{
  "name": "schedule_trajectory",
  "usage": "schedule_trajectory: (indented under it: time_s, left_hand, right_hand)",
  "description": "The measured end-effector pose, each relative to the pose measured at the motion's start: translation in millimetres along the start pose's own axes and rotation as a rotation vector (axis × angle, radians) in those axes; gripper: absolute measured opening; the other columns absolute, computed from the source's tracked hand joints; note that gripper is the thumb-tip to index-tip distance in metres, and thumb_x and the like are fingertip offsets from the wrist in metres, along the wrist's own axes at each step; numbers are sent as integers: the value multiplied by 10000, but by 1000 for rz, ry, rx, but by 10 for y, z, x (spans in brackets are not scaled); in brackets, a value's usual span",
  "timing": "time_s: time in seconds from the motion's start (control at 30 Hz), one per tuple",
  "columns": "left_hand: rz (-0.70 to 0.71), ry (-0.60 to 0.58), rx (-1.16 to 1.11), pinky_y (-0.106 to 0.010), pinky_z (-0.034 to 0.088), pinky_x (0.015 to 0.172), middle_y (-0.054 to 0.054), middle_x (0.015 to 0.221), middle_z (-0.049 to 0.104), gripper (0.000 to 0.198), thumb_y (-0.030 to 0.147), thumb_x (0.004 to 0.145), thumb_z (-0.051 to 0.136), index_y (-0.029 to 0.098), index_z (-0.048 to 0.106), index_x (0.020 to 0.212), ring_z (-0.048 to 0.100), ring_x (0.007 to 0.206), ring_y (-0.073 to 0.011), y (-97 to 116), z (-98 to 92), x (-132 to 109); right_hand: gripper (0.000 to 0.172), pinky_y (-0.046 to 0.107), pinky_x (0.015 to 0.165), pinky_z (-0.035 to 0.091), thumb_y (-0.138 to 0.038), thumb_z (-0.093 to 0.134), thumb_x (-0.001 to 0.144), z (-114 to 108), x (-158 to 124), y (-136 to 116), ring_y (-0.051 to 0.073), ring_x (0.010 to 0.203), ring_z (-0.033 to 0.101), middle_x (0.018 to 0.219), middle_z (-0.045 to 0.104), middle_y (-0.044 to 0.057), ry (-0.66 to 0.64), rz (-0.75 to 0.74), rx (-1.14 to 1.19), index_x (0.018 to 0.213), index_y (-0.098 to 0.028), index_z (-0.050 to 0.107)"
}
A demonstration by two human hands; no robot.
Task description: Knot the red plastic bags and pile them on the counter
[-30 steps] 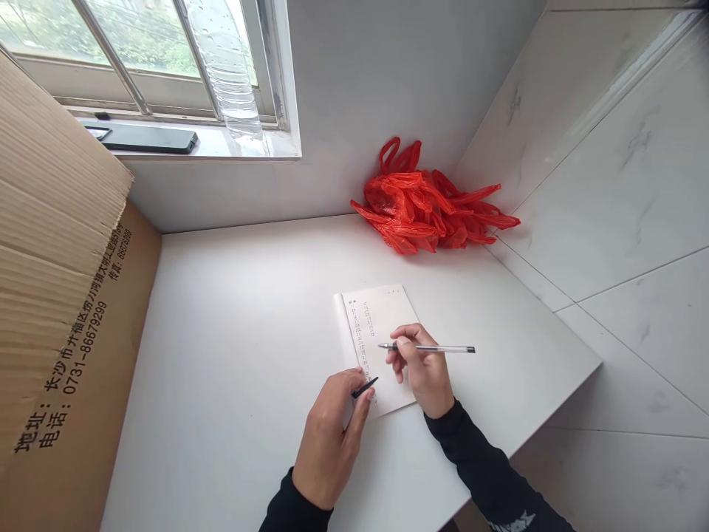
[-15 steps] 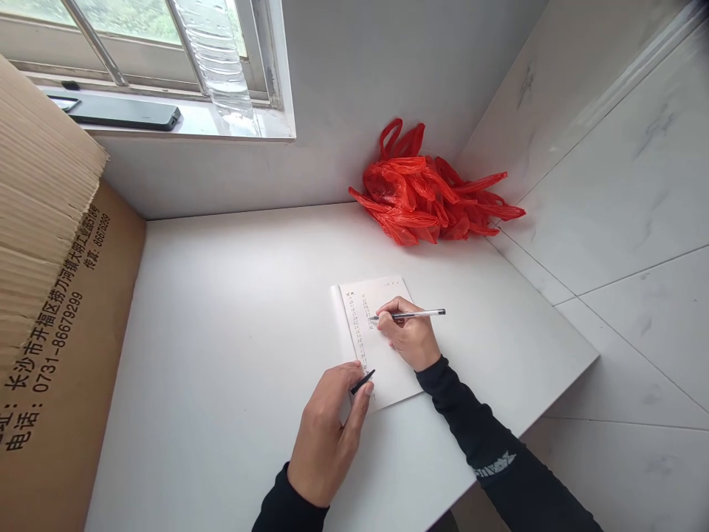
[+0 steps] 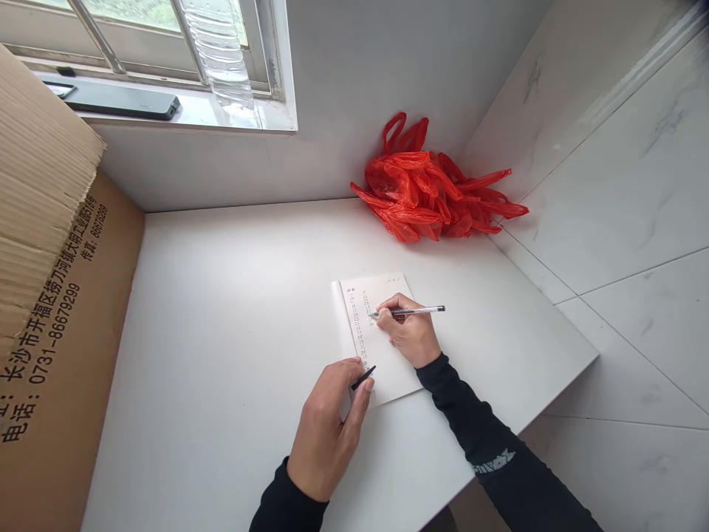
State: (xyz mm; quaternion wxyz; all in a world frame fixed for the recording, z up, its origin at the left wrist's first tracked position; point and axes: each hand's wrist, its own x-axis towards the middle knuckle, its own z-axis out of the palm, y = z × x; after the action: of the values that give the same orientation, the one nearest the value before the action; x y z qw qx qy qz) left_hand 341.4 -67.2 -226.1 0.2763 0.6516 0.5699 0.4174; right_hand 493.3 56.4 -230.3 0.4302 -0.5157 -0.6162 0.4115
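A small notepad (image 3: 396,369) lies on the white table, its page carrying columns of small handwritten marks. My right hand (image 3: 413,336) is closed around a clear-barrelled pen (image 3: 418,311), whose tip meets the page near the second column. The pen leans over to the right, its dark end pointing away from the page. My left hand (image 3: 332,417) rests at the pad's lower left corner. Between its thumb and fingers it pinches a black pen cap (image 3: 363,377). The fingers of both hands partly cover the page.
Crumpled red plastic bags (image 3: 426,192) lie at the table's back right against the wall. A cardboard box (image 3: 66,332) stands along the left side. On the windowsill are a dark flat device (image 3: 122,100) and a clear plastic bottle (image 3: 221,59). The table's edge (image 3: 532,423) runs along the right.
The view has shifted slightly, so the window, box and bags sit a little higher. Both hands keep their holds, and the pen tip stays near the second column.
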Motion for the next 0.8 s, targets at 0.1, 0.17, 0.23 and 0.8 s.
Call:
schedule_trajectory:
  time_s: [0.1, 0.17, 0.23, 0.8]
  left_hand:
    - [3, -3, -1, -312, 527, 926, -36, 1070, 659, 92, 238, 971, 511, 244, 575, 1037, 608, 1106, -169, -7, 1, -4]
    - [-1, -5, 1, -322, 527, 930, -40, 1080, 657, 98, 240, 971, 512, 244, 575, 1046, 607, 1109, -174, -8, -1, -5]
    - [-1, -3, -1, -326, 527, 928, -41, 1083, 657, 100, 243, 972, 511, 245, 575, 1049, 607, 1108, -176, -7, -2, -3]
    - [-6, -11, -12, -288, 505, 932, -24, 1080, 650, 87, 239, 972, 517, 244, 574, 1037, 596, 1111, -154, -9, -2, -4]
  right_hand:
    - [159, 224, 410, 434, -342, 578, 815, 2, 6, 9, 105, 446, 501, 629, 632, -19, 2, -1, 2, 784, -203, 650]
    - [150, 223, 407, 428, -333, 580, 814, 1, 7, 9, 103, 443, 499, 626, 628, -22, 0, -1, 5, 777, -204, 647]
    - [140, 220, 406, 423, -321, 582, 813, 0, 4, 3, 100, 441, 495, 624, 625, -24, -4, -1, 9, 774, -203, 647]
    - [115, 201, 377, 403, -288, 617, 806, -7, -7, -3, 86, 421, 482, 616, 630, -25, 12, 29, 96, 748, -193, 645]
